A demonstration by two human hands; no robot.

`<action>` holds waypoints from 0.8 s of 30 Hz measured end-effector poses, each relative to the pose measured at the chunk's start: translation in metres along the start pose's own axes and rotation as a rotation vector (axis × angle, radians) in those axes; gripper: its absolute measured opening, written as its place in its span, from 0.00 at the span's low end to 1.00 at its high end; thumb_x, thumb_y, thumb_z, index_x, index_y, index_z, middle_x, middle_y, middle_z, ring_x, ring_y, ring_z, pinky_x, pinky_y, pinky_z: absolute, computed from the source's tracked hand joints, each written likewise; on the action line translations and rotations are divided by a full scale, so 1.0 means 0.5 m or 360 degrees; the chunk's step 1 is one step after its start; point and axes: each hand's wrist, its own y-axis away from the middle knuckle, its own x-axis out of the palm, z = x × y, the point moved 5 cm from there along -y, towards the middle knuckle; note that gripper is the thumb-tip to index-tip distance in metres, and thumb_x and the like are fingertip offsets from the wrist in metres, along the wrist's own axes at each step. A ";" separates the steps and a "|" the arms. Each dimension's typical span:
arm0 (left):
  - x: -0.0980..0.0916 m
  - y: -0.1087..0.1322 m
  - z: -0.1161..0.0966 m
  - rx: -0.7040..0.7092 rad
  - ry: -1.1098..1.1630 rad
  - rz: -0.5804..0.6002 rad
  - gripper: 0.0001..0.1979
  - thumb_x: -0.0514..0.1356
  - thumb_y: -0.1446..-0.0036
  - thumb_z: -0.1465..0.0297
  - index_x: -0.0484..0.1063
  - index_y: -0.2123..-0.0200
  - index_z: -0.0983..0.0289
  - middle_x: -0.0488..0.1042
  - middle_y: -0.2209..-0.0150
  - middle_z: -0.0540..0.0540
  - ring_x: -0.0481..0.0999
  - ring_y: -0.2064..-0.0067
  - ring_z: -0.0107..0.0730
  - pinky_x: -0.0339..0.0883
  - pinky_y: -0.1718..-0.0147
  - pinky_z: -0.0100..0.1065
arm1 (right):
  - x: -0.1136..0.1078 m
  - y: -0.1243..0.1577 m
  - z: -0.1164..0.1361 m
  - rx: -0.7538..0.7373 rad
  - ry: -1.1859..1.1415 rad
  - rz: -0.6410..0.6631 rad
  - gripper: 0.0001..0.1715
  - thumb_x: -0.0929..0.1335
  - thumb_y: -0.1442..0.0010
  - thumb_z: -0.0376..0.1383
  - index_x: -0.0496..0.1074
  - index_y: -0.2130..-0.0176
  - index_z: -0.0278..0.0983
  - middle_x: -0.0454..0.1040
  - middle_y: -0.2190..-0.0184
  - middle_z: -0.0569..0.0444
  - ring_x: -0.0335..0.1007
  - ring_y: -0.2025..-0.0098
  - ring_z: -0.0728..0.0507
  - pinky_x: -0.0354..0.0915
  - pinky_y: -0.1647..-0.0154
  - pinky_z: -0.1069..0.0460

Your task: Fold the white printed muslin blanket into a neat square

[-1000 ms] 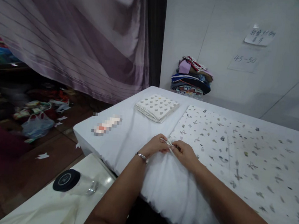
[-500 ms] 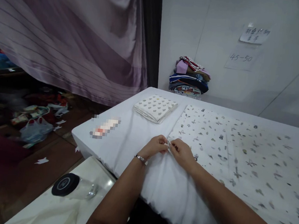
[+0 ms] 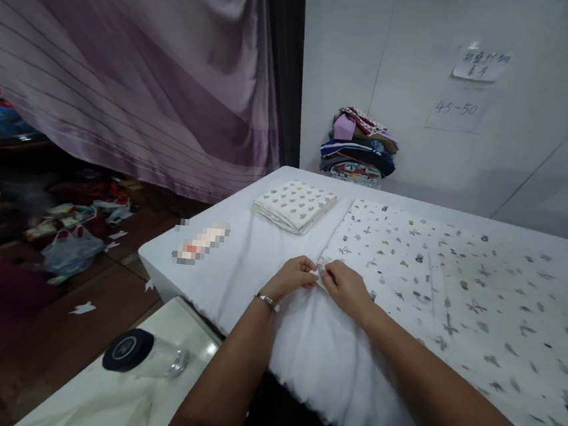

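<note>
A white cloth with small grey-green prints (image 3: 399, 264) lies spread over the right of the white-covered table (image 3: 207, 279). At its near left corner, my left hand (image 3: 294, 275) pinches the cloth's edge between thumb and fingers. Close beside it, my right hand (image 3: 344, 287) is also closed on the same corner. The fingertips of both hands nearly meet, and a little bunched fabric shows between them. Beyond my hands rests a folded cloth with leaf-like prints (image 3: 297, 204), apart from the spread one.
A pile of folded clothes (image 3: 359, 146) stands against the wall behind the table. A blurred-out item (image 3: 201, 242) lies at the table's left. On a lower white surface is a clear bottle with a black lid (image 3: 144, 353). A purple curtain (image 3: 178, 62) hangs at left.
My hands stay at the cloth's corner; the right fingers have shifted slightly over the bunched edge. The view has turned a little.
</note>
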 end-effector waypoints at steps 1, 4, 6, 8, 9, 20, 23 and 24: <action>-0.003 0.000 0.002 -0.0038 0.0012 -0.0032 0.09 0.62 0.58 0.78 0.65 0.71 0.66 0.69 0.79 0.47 0.72 0.77 0.24 0.66 0.75 0.26 | -0.006 0.002 0.000 -0.0006 0.0008 -0.0026 0.14 0.57 0.36 0.38 0.64 0.69 0.37 0.67 0.70 0.55 0.64 0.68 0.49 0.53 0.71 0.55; -0.005 0.001 0.001 -0.0097 0.0052 -0.0068 0.08 0.62 0.56 0.77 0.65 0.72 0.67 0.70 0.80 0.48 0.72 0.77 0.24 0.66 0.75 0.26 | -0.015 0.006 0.007 0.0016 0.0153 0.0002 0.13 0.57 0.36 0.39 0.65 0.67 0.37 0.68 0.67 0.53 0.65 0.67 0.48 0.53 0.72 0.54; -0.004 0.003 -0.003 -0.0073 0.0065 -0.0064 0.08 0.62 0.56 0.78 0.66 0.72 0.67 0.70 0.80 0.48 0.72 0.77 0.24 0.66 0.76 0.26 | -0.009 0.005 0.016 0.0024 0.0295 0.0107 0.12 0.57 0.36 0.38 0.66 0.65 0.36 0.69 0.65 0.51 0.66 0.67 0.47 0.53 0.72 0.53; -0.003 0.005 -0.007 -0.0045 0.0079 -0.0063 0.08 0.62 0.56 0.78 0.66 0.72 0.67 0.70 0.80 0.48 0.72 0.77 0.23 0.66 0.75 0.25 | -0.001 0.002 0.026 0.0014 0.0400 0.0204 0.12 0.57 0.36 0.37 0.66 0.63 0.35 0.69 0.64 0.49 0.67 0.67 0.45 0.54 0.72 0.53; -0.003 0.006 -0.008 -0.0041 0.0084 -0.0065 0.08 0.62 0.56 0.78 0.66 0.72 0.66 0.70 0.80 0.47 0.72 0.77 0.23 0.66 0.75 0.25 | 0.003 0.001 0.031 0.0005 0.0428 0.0238 0.12 0.57 0.36 0.36 0.66 0.62 0.35 0.69 0.63 0.48 0.68 0.66 0.45 0.55 0.72 0.52; -0.007 0.002 -0.003 -0.0007 0.0086 -0.0068 0.09 0.63 0.58 0.78 0.65 0.72 0.66 0.69 0.79 0.47 0.71 0.78 0.22 0.66 0.76 0.25 | 0.001 0.009 0.038 -0.0064 0.0338 0.0226 0.11 0.58 0.37 0.37 0.66 0.60 0.35 0.69 0.62 0.48 0.67 0.64 0.44 0.56 0.70 0.52; -0.008 0.001 -0.003 0.0003 0.0090 -0.0059 0.10 0.63 0.58 0.76 0.65 0.70 0.66 0.69 0.78 0.47 0.72 0.77 0.23 0.66 0.76 0.26 | -0.001 0.006 0.025 -0.0031 0.0144 0.0161 0.12 0.57 0.36 0.38 0.66 0.65 0.37 0.69 0.65 0.52 0.66 0.65 0.47 0.55 0.69 0.53; -0.008 0.001 -0.003 0.0000 0.0090 -0.0055 0.11 0.63 0.58 0.76 0.66 0.69 0.66 0.69 0.78 0.47 0.72 0.77 0.23 0.66 0.76 0.26 | -0.004 0.005 0.020 -0.0013 0.0076 0.0135 0.13 0.56 0.35 0.38 0.65 0.67 0.37 0.69 0.67 0.54 0.65 0.66 0.48 0.54 0.69 0.54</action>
